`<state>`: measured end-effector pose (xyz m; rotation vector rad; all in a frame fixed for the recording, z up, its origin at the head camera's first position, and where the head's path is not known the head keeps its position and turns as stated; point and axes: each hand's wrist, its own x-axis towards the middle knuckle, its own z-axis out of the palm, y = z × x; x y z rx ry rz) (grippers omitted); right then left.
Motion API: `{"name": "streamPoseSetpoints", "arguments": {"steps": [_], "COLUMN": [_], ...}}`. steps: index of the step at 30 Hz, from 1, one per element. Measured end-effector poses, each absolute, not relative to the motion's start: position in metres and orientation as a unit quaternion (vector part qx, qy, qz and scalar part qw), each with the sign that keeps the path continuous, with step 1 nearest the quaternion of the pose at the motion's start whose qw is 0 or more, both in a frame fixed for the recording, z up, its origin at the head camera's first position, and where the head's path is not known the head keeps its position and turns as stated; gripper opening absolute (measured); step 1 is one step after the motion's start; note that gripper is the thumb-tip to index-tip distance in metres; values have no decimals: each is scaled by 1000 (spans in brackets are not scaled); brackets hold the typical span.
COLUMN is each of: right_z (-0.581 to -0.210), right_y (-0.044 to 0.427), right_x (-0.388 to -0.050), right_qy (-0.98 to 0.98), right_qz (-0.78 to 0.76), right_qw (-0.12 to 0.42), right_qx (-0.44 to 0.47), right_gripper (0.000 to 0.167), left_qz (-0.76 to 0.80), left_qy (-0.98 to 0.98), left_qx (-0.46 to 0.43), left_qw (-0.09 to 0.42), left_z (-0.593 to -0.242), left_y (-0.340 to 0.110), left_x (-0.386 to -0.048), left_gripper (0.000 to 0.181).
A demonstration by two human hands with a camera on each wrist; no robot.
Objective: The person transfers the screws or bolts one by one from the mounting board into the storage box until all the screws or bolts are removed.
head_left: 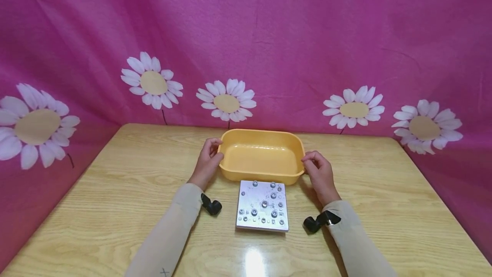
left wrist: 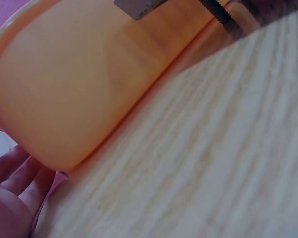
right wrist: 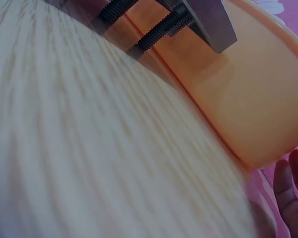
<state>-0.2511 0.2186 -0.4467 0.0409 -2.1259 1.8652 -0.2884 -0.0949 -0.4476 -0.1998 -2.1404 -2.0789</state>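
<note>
A yellow plastic basin (head_left: 261, 161) with rounded corners stands on the table, touching or close behind a square metal plate (head_left: 261, 200). At the basin's left end my left hand (head_left: 207, 161) grips the rim between thumb and fingers. My right hand (head_left: 320, 172) holds the opposite end of the rim with thumb and fingertips. Several bolt heads of differing sizes stud the plate's top. In the right wrist view, threaded bolts (right wrist: 164, 30) stick out below the plate, which is raised above the table. The left wrist view shows the left fingers (left wrist: 20, 173) against the basin's outer end.
The light wood table (head_left: 127, 208) runs back to a magenta curtain (head_left: 269, 46) with white daisies. Black wrist cameras, left (head_left: 212, 205) and right (head_left: 317, 222), sit on both cuffs, to either side of the plate.
</note>
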Motion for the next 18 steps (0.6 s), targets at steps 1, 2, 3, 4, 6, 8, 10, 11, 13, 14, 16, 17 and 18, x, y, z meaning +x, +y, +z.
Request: {"name": "streamPoseSetpoints", "arguments": {"steps": [1,2,3,4,6,8,10,11,13,14,16,17,18], "right_z": [-447,-447,-447,-447,-446,-446,-445,-445,-446,-446,-447,-447,-447], "right_y": [218,218,218,218,217,218,218,218,218,219,219,219,219], "right_x": [-251,-251,-252,-251,-251,-251,-251,-251,-251,-251,-251,-251,-251], "right_qy": [-743,-743,-744,-744,-743,-743,-744,-745,-748,-750,-752,-753,-754], "right_qz": [651,650,649,649,650,650,649,648,645,643,641,640,639], "right_qw": [156,158,159,159,160,160,158,157,155,154,153,154,154], "right_qx": [15,15,15,16,18,18,17,16,14,13,12,12,13], "right_gripper": [16,16,16,16,17,17,17,17,17,17,17,17,17], "left_qz": [-692,-691,-690,-687,-686,-686,-685,-687,-691,-691,-693,-695,-695], "left_qy": [-715,-716,-717,-719,-721,-721,-722,-721,-717,-717,-715,-714,-713], "left_qx": [-70,-73,-74,-74,-73,-71,-67,-68,-70,-70,-73,-74,-74], "left_qw": [75,75,74,72,70,66,63,62,59,58,56,55,55], "left_z": [-448,-448,-449,-449,-450,-449,-449,-449,-448,-448,-447,-447,-447], "left_y": [-96,-96,-97,-97,-97,-97,-97,-97,-97,-97,-98,-98,-98], "left_x": [-288,-289,-288,-288,-288,-288,-288,-288,-288,-288,-287,-287,-287], "left_gripper": [40,43,45,47,48,49,49,49,49,49,49,49,49]}}
